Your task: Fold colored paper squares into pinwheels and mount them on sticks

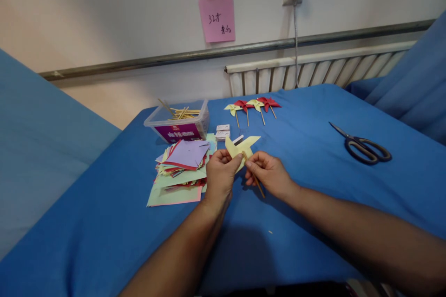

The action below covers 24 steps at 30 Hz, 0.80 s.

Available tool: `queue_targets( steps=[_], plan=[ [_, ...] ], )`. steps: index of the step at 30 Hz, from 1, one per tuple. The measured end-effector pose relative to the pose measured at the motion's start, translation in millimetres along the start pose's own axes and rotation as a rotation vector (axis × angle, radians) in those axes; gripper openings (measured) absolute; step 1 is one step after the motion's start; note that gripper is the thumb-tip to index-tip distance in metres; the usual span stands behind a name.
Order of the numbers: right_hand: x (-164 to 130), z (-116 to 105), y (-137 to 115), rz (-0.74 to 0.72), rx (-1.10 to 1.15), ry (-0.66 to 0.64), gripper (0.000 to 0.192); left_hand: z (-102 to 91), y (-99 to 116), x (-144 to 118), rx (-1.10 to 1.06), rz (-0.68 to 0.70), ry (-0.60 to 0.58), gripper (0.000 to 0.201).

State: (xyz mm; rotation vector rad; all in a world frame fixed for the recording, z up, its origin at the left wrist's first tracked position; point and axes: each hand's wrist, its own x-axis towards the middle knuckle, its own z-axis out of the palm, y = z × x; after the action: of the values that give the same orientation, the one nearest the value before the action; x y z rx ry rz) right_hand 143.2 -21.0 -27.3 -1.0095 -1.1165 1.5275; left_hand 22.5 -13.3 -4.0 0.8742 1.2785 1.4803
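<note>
Hands meet mid-table: left hand (220, 172) pinches yellow paper pinwheel (240, 146), right hand (267, 174) grips wooden stick (253, 175) at its centre. Risk: too hard a push w/ stick could tear the folds. Paper stack (181, 167) sits left, scissors (364, 145) right; beyond, stick tub (179, 123) & finished pinwheels (253, 106).
</note>
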Motion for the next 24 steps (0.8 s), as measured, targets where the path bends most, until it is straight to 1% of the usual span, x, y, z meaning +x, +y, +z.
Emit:
queue_targets(
  steps=[11, 17, 20, 24],
  plan=[
    [0.2, 1.2, -1.4, 0.018, -0.004, 0.031, 0.037, -0.2, -1.5, -0.1, 0.026, 0.026, 0.012, 0.03],
    [0.8, 1.5, 1.1, -0.014, -0.029, 0.054, 0.037, -1.2, -4.7, 2.3, 0.077, 0.045, 0.016, 0.029],
    [0.7, 1.7, 1.1, -0.022, -0.026, 0.052, 0.036, -1.1, -4.6, 2.0, 0.069, 0.041, 0.01, 0.03],
    [0.3, 1.6, 0.4, 0.007, 0.005, 0.044, 0.038, -0.5, -2.5, 1.0, 0.047, 0.039, 0.008, 0.03]
  ],
)
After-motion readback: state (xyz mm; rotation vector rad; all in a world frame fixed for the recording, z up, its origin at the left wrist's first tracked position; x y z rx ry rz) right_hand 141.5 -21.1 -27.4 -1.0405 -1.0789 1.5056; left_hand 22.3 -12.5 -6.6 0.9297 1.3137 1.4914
